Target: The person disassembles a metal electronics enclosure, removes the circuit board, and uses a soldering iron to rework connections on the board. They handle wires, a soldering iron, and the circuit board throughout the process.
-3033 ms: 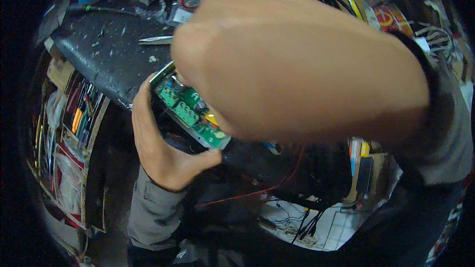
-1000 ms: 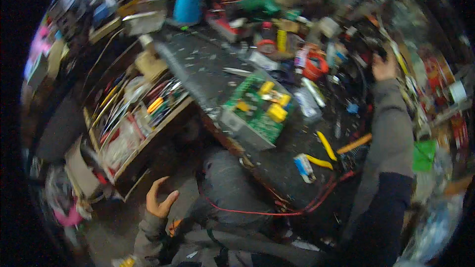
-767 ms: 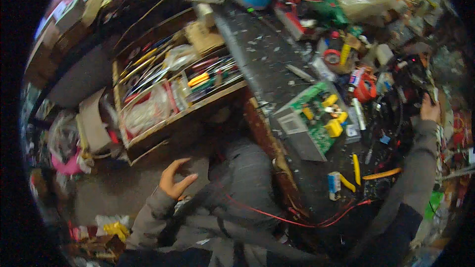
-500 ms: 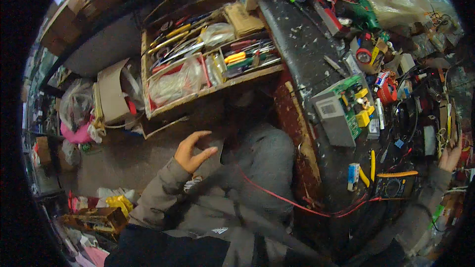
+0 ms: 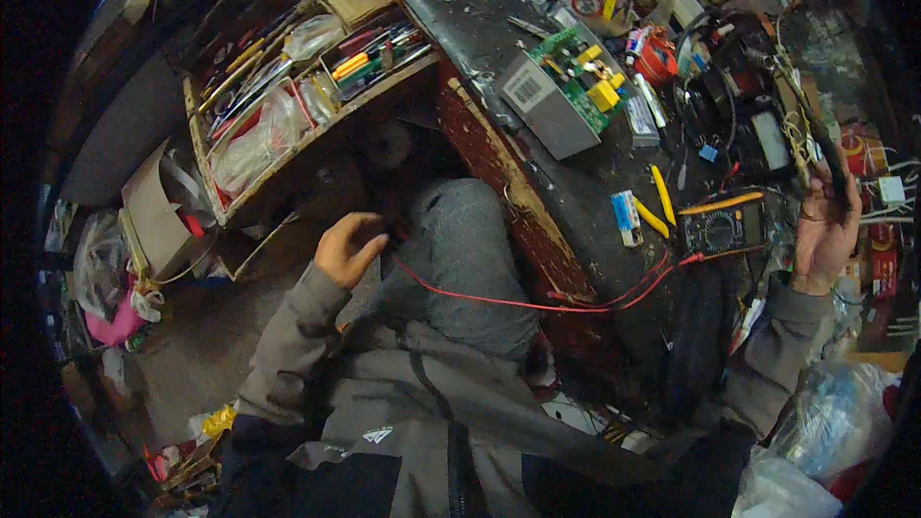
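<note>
Our left grip (image 5: pixel 350 247) is wide, near our knee (image 5: pixel 462 206). With our right grip (image 5: pixel 827 223) we hold a long dark thing (image 5: pixel 822 134), right of the multimeter (image 5: pixel 715 230); the green circuit board (image 5: pixel 568 50) rests on the counter (image 5: pixel 446 14).

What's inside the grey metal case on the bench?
In the grey case: a green circuit board carrying yellow blocks. Whatever lies beneath the board is covered, so can't be seen.

The left hand (image 5: pixel 347 251) hangs half-curled, the right hand (image 5: pixel 825 235) extended sideways, palm up.
</note>
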Demonstrator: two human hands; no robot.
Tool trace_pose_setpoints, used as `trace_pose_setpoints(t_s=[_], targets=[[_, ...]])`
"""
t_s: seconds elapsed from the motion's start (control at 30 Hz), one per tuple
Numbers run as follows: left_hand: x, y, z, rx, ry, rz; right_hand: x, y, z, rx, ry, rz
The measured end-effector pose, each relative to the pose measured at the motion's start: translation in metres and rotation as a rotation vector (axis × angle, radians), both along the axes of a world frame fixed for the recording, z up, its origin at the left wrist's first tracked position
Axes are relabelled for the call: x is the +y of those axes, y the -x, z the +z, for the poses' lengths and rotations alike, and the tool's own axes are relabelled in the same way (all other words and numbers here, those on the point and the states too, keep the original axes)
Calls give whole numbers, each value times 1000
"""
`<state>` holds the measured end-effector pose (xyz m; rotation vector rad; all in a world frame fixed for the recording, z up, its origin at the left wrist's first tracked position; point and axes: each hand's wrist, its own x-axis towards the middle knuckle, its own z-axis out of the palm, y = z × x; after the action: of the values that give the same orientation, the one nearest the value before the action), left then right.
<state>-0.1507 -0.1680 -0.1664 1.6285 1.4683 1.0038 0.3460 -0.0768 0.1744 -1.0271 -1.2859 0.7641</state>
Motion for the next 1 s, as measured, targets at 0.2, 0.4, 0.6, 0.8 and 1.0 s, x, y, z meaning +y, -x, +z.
trace_pose_setpoints(t_s=[0.2,0.4,0.6,0.8,1.0], targets=[[81,-69,-105,-135,-59,-49,-28,20,-1,34,73,-75],[184,-78,-193,-548,438,241,-42,27,-16,-84,218,-16],[198,-66,-141,-482,377,1,-60,28,-36,-338,409,-237],[167,-63,-117,-320,147,-319,-62,26,-51,-467,518,-107],[131,-54,-99,-525,162,-396,-59,28,-60,-634,453,-18]])
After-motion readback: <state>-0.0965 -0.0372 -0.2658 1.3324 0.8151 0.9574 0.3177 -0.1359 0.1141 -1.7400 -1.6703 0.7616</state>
